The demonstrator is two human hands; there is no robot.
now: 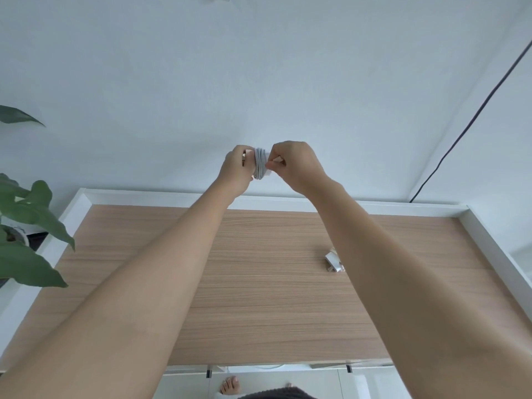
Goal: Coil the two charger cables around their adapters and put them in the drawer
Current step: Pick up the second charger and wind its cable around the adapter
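Both my hands are raised in front of the white wall, above the far edge of the wooden top [259, 283]. My left hand [237, 168] grips a white adapter with a grey cable coiled [260, 165] around it in several turns. My right hand [293, 165] pinches the right side of that coil with thumb and fingers. A second white adapter [334, 263] with its prongs showing lies on the wooden top, partly hidden behind my right forearm. Its cable is mostly out of sight. The drawer [273, 372] shows only as a white strip at the near edge.
A raised white rim [489, 246] frames the wooden top on the back and sides. Green plant leaves [31, 226] reach in from the left. A dark cord [472, 116] runs down the wall at the right. My bare foot [230, 384] is on the floor below.
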